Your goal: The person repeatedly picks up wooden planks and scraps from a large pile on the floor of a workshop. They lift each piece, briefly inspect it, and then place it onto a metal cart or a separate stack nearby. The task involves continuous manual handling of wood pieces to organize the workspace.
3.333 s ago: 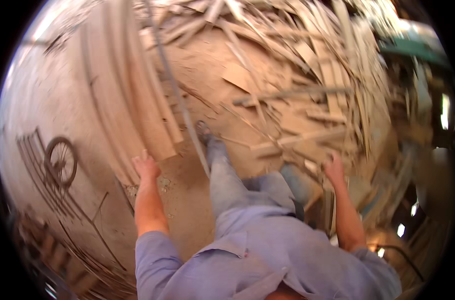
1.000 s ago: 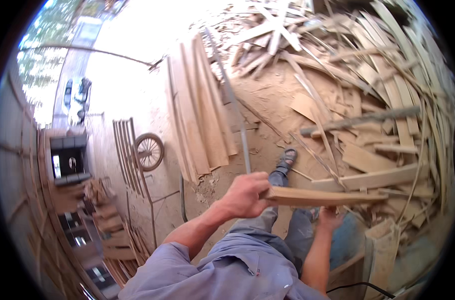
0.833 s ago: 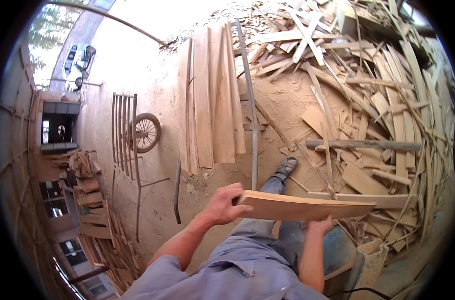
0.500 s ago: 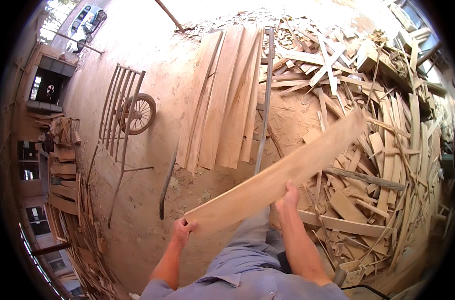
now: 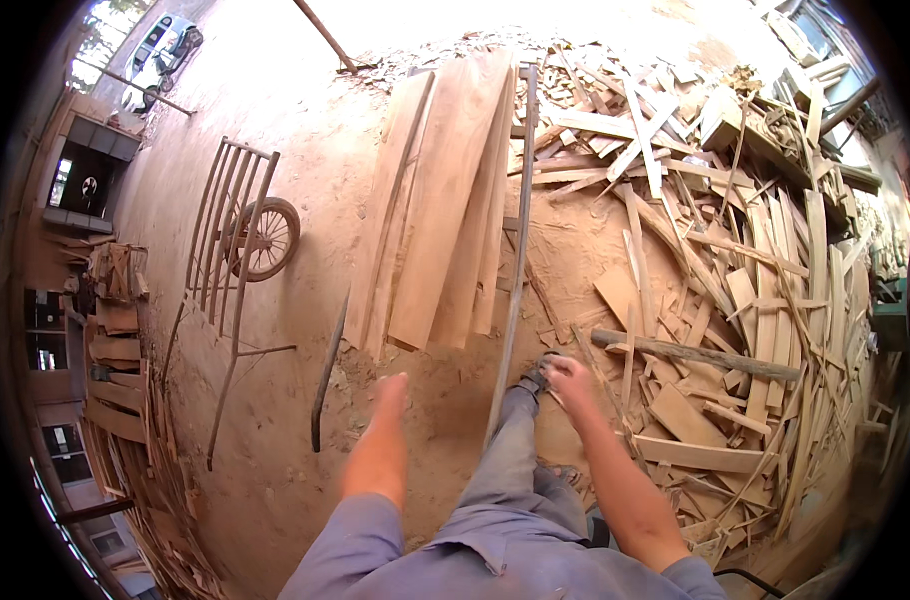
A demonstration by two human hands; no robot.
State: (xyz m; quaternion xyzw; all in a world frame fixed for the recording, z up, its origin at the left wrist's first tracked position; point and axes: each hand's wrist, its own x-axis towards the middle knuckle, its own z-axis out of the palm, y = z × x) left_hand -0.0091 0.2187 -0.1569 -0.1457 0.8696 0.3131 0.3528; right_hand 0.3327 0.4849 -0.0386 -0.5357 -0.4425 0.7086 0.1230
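A stack of long pale wooden boards lies on a metal-framed cart in front of me, its boards overlapping and slightly fanned. Just off the stack's near end is my left hand, smeared by motion, so its fingers cannot be read; no board shows in it. My right hand hangs right of the cart's rail, over my shoe. Its fingers look loosely curled, and nothing is visible in them.
Heaped scrap wood covers the ground on the right, with a dark pole across it. A wheeled handcart stands at left. Stacked wood slabs line the far left wall. A vehicle is parked at the far upper left.
The board that both hands held has left them and now lies on top of the stack. My left hand has moved up toward the stack; my right hand has dropped the grip and stays near.
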